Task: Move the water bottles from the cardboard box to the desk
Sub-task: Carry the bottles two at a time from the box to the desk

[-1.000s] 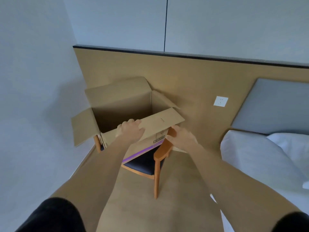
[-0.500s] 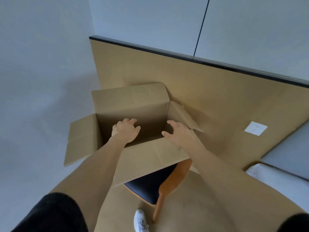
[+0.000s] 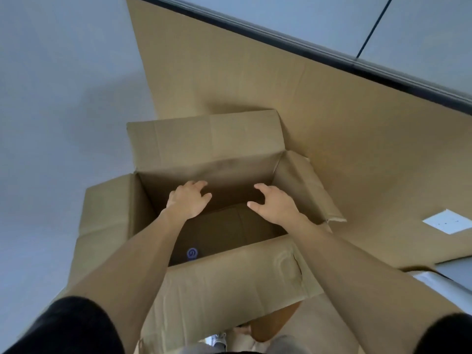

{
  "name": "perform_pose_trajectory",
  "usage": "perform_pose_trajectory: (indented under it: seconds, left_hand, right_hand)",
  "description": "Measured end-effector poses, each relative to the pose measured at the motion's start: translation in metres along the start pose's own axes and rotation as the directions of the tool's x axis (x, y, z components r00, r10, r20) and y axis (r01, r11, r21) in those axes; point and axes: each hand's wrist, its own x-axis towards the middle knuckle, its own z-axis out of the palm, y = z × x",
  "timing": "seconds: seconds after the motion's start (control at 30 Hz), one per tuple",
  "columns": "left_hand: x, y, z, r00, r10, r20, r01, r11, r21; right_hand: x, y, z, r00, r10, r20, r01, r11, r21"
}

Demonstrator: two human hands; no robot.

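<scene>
Reaching into open brown cardboard box (image 3: pixel 204 139), left hand (image 3: pixel 187 204) and right hand (image 3: pixel 274 208) spread, empty. Next: grasp purple-capped bottle (image 3: pixel 192 253) by near wall.

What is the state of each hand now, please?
Left hand: open, holding nothing, over the open box.
Right hand: open, fingers spread, holding nothing, over the box.
</scene>
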Motion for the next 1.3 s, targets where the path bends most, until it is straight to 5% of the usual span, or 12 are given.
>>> perform_pose_trajectory:
  seconds: [0.27,0.57,1.0,1.3]
  left_hand:
    - [0.013,-0.030,0.026,0.971,-0.105,0.213,0.104,0.994,0.015]
    - [0.016,-0.036,0.070,0.831,-0.254,0.494,0.195,0.966,0.168]
    - [0.053,0.004,0.097,0.715,-0.290,0.636,0.125,0.948,0.292]
    - [0.096,0.053,0.099,0.825,-0.215,0.524,0.085,0.962,0.261]
  right_hand:
    - [0.056,0.001,0.031,0.987,-0.041,0.158,0.042,0.999,-0.004]
    - [0.099,0.010,0.038,0.973,-0.088,0.211,0.085,0.996,0.025]
    - [0.110,0.055,0.029,0.975,-0.021,0.221,0.006,0.998,0.068]
    - [0.108,0.072,0.024,0.972,0.015,0.233,-0.040,0.994,0.101]
